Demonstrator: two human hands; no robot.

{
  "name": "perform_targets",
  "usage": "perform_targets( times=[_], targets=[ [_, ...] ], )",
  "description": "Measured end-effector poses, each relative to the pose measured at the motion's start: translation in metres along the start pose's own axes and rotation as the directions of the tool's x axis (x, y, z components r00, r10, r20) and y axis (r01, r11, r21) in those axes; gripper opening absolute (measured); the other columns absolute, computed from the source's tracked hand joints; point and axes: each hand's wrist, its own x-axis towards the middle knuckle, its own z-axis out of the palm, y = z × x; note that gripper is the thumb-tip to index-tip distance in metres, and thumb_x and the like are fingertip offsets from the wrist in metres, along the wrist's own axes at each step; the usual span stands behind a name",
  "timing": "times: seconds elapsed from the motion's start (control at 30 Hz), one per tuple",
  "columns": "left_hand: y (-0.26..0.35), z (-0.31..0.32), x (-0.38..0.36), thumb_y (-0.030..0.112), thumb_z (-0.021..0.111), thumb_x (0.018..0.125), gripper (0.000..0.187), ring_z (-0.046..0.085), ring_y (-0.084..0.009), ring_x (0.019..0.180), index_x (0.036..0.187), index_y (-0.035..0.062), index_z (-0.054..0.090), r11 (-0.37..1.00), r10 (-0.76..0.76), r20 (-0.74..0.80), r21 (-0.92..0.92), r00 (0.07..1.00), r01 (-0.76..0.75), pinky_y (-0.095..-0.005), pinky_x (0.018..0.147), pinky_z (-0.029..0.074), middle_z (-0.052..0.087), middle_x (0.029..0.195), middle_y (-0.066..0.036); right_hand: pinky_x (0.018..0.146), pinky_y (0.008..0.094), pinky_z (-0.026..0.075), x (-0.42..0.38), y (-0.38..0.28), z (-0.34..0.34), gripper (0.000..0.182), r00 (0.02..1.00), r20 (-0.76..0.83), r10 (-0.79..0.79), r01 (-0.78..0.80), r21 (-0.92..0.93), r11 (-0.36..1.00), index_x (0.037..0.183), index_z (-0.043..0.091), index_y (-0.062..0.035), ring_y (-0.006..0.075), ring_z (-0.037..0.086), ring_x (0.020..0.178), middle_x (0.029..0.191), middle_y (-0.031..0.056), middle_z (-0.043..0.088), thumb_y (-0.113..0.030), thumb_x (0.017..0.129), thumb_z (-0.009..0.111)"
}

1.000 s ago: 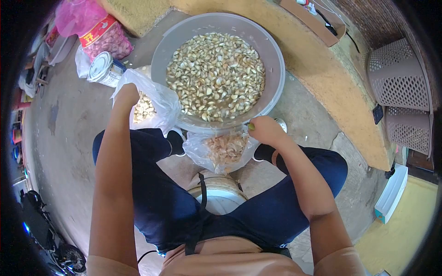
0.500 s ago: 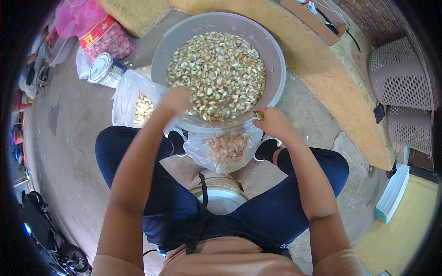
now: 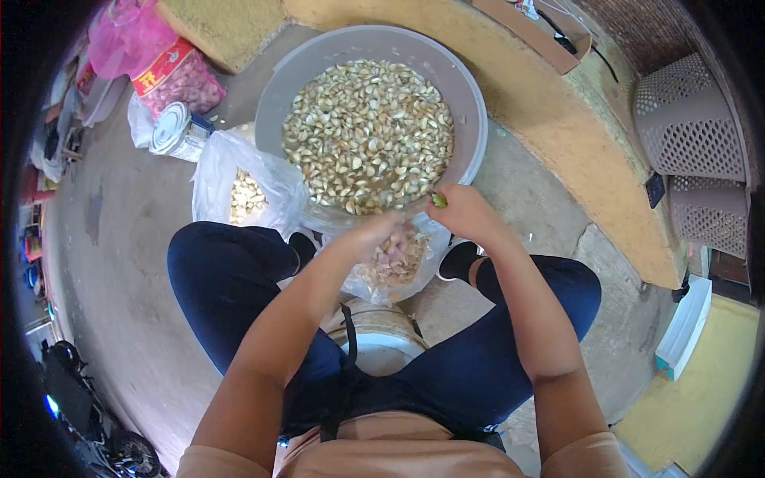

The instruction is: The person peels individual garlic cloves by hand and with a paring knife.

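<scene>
A wide grey tub [image 3: 275,95] holds many garlic cloves [image 3: 374,135] in liquid. My right hand [image 3: 462,211] is closed at the tub's near right rim around a small green-handled tool [image 3: 439,200], whose blade I cannot make out. Over the clear plastic bag of papery peels [image 3: 390,275] is my left hand [image 3: 386,239], smeared by motion, so its fingers and anything in them cannot be told. Left of the tub stands an open white plastic bag [image 3: 275,179] with peeled cloves [image 3: 245,197] inside.
A pink mesh sack [image 3: 187,84] and a paint can [image 3: 179,131] stand at the upper left. Brown perforated baskets [image 3: 693,119] are at the right, beyond a yellow ledge [image 3: 558,143]. A white bucket [image 3: 381,350] sits between my legs. A motorcycle [image 3: 88,406] is at the lower left.
My left hand has moved from above the tub's left side down and right to the peel bag. My right hand has shifted slightly left, still around the green-handled tool.
</scene>
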Motion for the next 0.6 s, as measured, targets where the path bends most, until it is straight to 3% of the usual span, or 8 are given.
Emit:
perform_targets(
  times=[0.03,0.13,0.17,0.23,0.37,0.6],
  targets=[
    [0.015,0.005,-0.011,0.019,0.039,0.079,0.021,0.037,-0.0091,0.044,0.093,0.0064,0.048,0.964,-0.002,0.039,-0.267,0.999,0.012,-0.0204,0.032,0.025,0.047,0.064,-0.005,0.071,0.0355,0.045,-0.001,-0.003,-0.003,0.029,1.0,0.003,-0.008,0.008,0.057,0.998,0.095,0.06,-0.0016,0.031,0.059,0.076,0.081,0.0173,0.062,-0.02,0.073,0.059],
    [0.038,0.009,-0.031,0.022,0.036,0.079,0.022,0.037,-0.009,0.045,0.088,0.0054,0.048,0.929,0.151,0.095,-0.354,0.984,-0.108,-0.0196,0.033,0.025,0.047,0.064,-0.005,0.07,0.0337,0.045,-0.009,-0.014,-0.002,0.027,0.985,-0.063,-0.159,0.171,0.348,0.922,0.095,0.06,-0.0039,0.027,0.058,0.074,0.082,0.013,0.061,-0.019,0.072,0.063],
    [0.042,0.011,-0.035,0.022,0.036,0.079,0.021,0.037,-0.0083,0.045,0.084,0.0049,0.048,0.906,0.153,0.08,-0.409,0.985,-0.107,-0.0185,0.032,0.023,0.046,0.064,-0.005,0.071,0.0333,0.044,-0.012,-0.019,-0.003,0.028,0.97,-0.091,-0.224,0.241,0.3,0.923,0.095,0.06,-0.0044,0.0264,0.058,0.076,0.083,0.0123,0.06,-0.019,0.072,0.064],
    [0.046,0.011,-0.04,0.021,0.036,0.079,0.02,0.038,-0.008,0.045,0.082,0.0051,0.048,0.913,0.164,0.024,-0.382,0.986,-0.143,-0.0191,0.032,0.024,0.046,0.064,-0.003,0.072,0.0325,0.044,-0.017,-0.028,-0.007,0.029,0.926,-0.137,-0.352,0.374,0.199,0.906,0.096,0.06,-0.0053,0.0253,0.057,0.079,0.085,0.0108,0.059,-0.018,0.071,0.066],
    [0.049,0.012,-0.045,0.019,0.037,0.08,0.017,0.038,-0.0082,0.046,0.078,0.0062,0.048,0.908,0.186,-0.017,-0.38,0.982,-0.178,-0.0197,0.034,0.026,0.045,0.062,-0.002,0.074,0.0313,0.043,-0.02,-0.038,-0.01,0.03,0.93,-0.16,-0.332,0.36,0.209,0.909,0.098,0.06,-0.0046,0.0243,0.056,0.083,0.086,0.0113,0.056,-0.017,0.071,0.067],
    [0.063,0.033,-0.064,0.035,0.035,0.089,0.032,0.039,-0.0074,0.042,0.082,0.0071,0.048,0.924,0.232,-0.141,-0.277,0.963,-0.263,-0.0209,0.03,0.026,0.045,0.059,-0.002,0.072,0.0326,0.044,-0.019,-0.039,-0.014,0.026,0.896,-0.22,-0.386,0.427,0.187,0.885,0.095,0.06,-0.0038,0.0255,0.056,0.08,0.086,0.011,0.055,-0.012,0.071,0.065]
  ],
)
